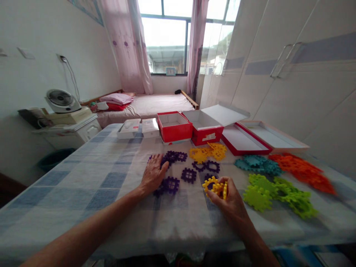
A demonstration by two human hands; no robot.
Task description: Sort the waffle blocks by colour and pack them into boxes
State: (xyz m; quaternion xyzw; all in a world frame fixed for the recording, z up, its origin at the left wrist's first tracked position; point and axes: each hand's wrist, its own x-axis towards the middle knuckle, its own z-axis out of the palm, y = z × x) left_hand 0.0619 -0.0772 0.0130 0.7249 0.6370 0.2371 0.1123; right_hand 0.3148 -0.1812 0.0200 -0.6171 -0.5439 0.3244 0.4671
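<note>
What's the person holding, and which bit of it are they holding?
The right grip holds yellow toothed pieces by their near edges; the exact contact is partly hidden. The left grip lies over purple pieces, with nothing visibly held.

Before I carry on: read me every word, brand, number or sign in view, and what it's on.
Nothing reads clearly.
Pale label on the right red box: too blurred to read.
Small red mark on the left white box: too small to read.
Yellow pieces in the right hand: no lettering visible.
</note>
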